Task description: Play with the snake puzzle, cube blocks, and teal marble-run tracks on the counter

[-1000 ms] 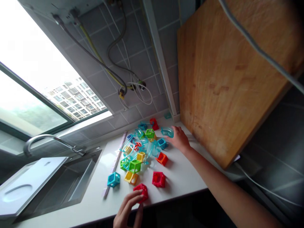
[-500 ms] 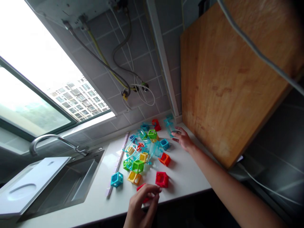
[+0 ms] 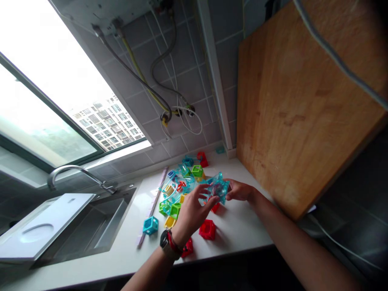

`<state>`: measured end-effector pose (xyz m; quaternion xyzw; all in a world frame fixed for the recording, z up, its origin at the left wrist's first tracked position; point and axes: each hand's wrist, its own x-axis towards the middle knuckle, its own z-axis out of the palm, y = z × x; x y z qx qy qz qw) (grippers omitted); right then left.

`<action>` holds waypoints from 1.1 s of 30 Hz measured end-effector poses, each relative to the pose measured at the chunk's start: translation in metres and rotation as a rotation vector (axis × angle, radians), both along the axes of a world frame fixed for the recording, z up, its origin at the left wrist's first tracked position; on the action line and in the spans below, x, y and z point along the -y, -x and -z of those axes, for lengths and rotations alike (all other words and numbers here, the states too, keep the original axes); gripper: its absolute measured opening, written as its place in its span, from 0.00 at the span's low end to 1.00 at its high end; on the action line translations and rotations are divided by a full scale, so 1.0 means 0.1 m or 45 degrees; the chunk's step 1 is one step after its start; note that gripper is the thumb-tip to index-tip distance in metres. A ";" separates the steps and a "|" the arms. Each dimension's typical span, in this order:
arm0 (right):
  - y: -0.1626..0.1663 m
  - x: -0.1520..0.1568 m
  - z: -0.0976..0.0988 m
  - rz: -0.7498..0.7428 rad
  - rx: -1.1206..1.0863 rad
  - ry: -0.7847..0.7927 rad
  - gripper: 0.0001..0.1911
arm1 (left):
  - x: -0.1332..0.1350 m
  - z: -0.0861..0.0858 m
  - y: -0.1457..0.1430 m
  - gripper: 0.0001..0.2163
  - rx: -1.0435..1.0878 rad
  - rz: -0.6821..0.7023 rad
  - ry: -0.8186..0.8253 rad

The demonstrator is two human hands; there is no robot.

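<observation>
Holding teal pc (image 3: pixel 222 189) over tabletop (image 3: pixel 239 226) w/ R grip (image 3: pixel 241 190) pinched on edge, L grip (image 3: pixel 194 207) half-open alongside (can't tell if holding), prob for 2-sided support.

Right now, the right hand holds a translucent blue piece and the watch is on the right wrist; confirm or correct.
Wrong side: the head view shows the watch on the left wrist. The right hand does hold the translucent blue piece.

The clear piece (image 3: pixel 223 188) is turquoise, one cube (image 3: pixel 207 229) red, another cube (image 3: pixel 150 225) blue, the board (image 3: pixel 297 137) brown with darker marks.
</observation>
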<state>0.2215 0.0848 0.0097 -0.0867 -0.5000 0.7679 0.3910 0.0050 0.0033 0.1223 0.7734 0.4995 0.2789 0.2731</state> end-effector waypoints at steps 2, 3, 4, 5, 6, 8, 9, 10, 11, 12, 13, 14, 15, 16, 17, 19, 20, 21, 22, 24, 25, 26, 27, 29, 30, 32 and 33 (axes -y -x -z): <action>0.01 -0.01 0.00 -0.033 -0.030 -0.040 0.32 | -0.04 0.04 -0.05 0.15 -0.024 0.000 -0.068; 0.02 -0.01 -0.01 -0.037 -0.031 -0.049 0.31 | -0.05 0.05 -0.06 0.14 -0.052 -0.005 -0.103; 0.03 -0.01 -0.01 -0.035 -0.023 -0.046 0.31 | -0.05 0.07 -0.07 0.13 -0.085 -0.015 -0.140; 0.04 -0.01 -0.01 -0.027 -0.007 -0.036 0.32 | -0.06 0.08 -0.07 0.13 -0.114 -0.026 -0.175; 0.04 -0.02 -0.01 -0.004 0.008 -0.020 0.34 | -0.07 0.08 -0.06 0.12 -0.130 -0.037 -0.207; 0.04 -0.04 0.01 0.131 0.011 0.013 0.36 | -0.09 0.08 -0.04 0.08 -0.116 -0.048 -0.263; 0.03 -0.07 0.02 0.259 0.010 0.024 0.35 | -0.11 0.07 -0.01 0.07 -0.088 -0.056 -0.294; 0.01 -0.10 0.04 0.451 0.034 0.027 0.34 | -0.13 0.05 0.02 0.07 -0.059 -0.064 -0.324; -0.01 -0.15 0.06 0.687 0.085 0.025 0.32 | -0.16 0.02 0.07 0.07 -0.039 -0.075 -0.351; -0.03 -0.20 0.09 0.932 0.157 0.022 0.30 | -0.19 0.00 0.12 0.09 -0.029 -0.089 -0.372; -0.05 -0.25 0.12 1.159 0.242 0.023 0.29 | -0.23 -0.03 0.19 0.12 -0.031 -0.104 -0.386; -0.07 -0.30 0.16 1.347 0.328 0.025 0.29 | -0.29 -0.07 0.27 0.14 -0.047 -0.118 -0.394; -0.09 -0.34 0.19 1.496 0.399 0.029 0.30 | -0.37 -0.10 0.36 0.17 -0.070 -0.131 -0.397; -0.10 -0.38 0.23 1.601 0.448 0.031 0.32 | -0.46 -0.13 0.45 0.19 -0.099 -0.148 -0.400; -0.11 -0.40 0.26 1.681 0.469 0.035 0.33 | -0.57 -0.17 0.55 0.21 -0.146 -0.177 -0.407; -0.12 -0.43 0.33 1.857 0.621 -0.053 0.34 | -0.84 -0.23 0.75 0.24 -0.325 -0.267 -0.411; -0.12 -0.43 0.36 1.924 0.778 -0.150 0.33 | -1.00 -0.26 0.85 0.26 -0.464 -0.339 -0.404; -0.12 -0.43 0.39 1.961 0.963 -0.262 0.29 | -1.17 -0.28 0.93 0.27 -0.516 -0.385 -0.400; -0.12 -0.43 0.42 1.968 1.149 -0.371 0.25 | -1.35 -0.30 1.02 0.27 -0.552 -0.427 -0.396; -0.10 -0.44 0.48 1.923 1.425 -0.512 0.19 | -1.71 -0.31 1.16 0.27 -0.630 -0.516 -0.377; -0.09 -0.45 0.50 1.895 1.474 -0.526 0.17 | -1.88 -0.31 1.22 0.26 -0.672 -0.549 -0.358; -0.09 -0.46 0.53 1.875 1.497 -0.530 0.15 | -2.05 -0.30 1.28 0.25 -0.715 -0.569 -0.339; -0.08 -0.46 0.54 1.860 1.532 -0.542 0.15 | -2.21 -0.29 1.32 0.24 -0.757 -0.579 -0.323; -0.07 -0.48 0.57 1.835 1.591 -0.566 0.13 | -2.51 -0.25 1.40 0.22 -0.834 -0.570 -0.309; -0.06 -0.49 0.58 1.826 1.611 -0.575 0.12 | -2.64 -0.22 1.43 0.21 -0.867 -0.559 -0.304; -0.05 -0.50 0.58 1.821 1.649 -0.579 0.12 | -2.89 -0.15 1.46 0.19 -0.919 -0.531 -0.289; -0.05 -0.51 0.58 1.823 1.670 -0.575 0.12 | -2.99 -0.11 1.47 0.18 -0.941 -0.517 -0.273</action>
